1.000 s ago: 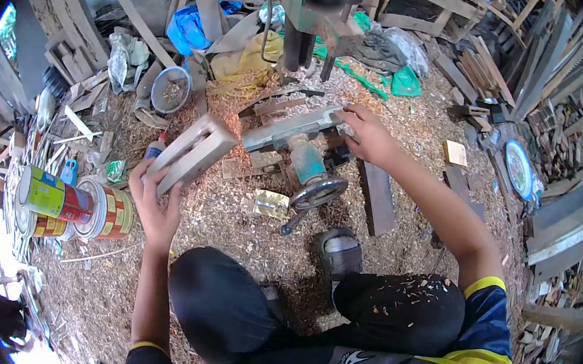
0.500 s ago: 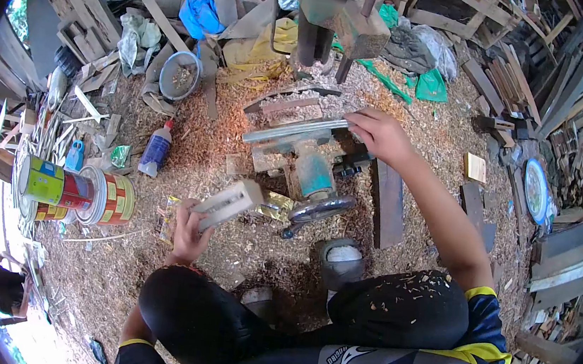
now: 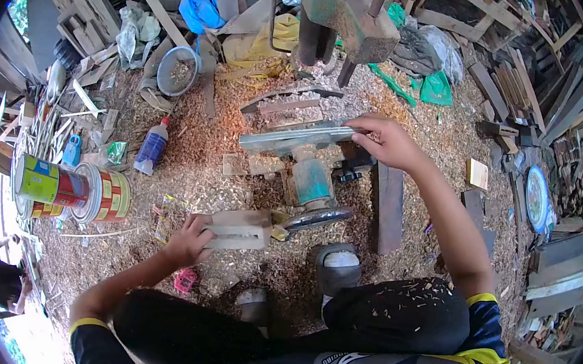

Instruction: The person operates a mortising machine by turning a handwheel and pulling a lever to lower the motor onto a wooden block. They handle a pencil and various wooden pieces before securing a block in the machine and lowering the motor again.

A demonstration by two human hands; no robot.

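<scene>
My left hand [image 3: 189, 241] is closed on the left end of a pale slotted wooden block [image 3: 242, 231], held low over the shavings. At the machine, my right hand [image 3: 383, 142] has its fingers closed on the right end of a long metal bar [image 3: 296, 138]. That bar lies across the top of a small machine with a green body [image 3: 311, 182] and a round handwheel [image 3: 316, 218]. The block's right end is close to the left side of the handwheel.
Paint cans [image 3: 102, 194] and a glue bottle [image 3: 152, 146] stand at the left. A bucket [image 3: 178, 70] is behind them. A machine column [image 3: 350, 28] rises at the top centre. A dark plank [image 3: 388, 210] lies right of the handwheel. Another person [image 3: 3, 279] is outside, lower left.
My left hand has moved slightly down with the block, which now lies more level. The bar looks tilted, with its face more visible. My right hand has shifted slightly right and down.
</scene>
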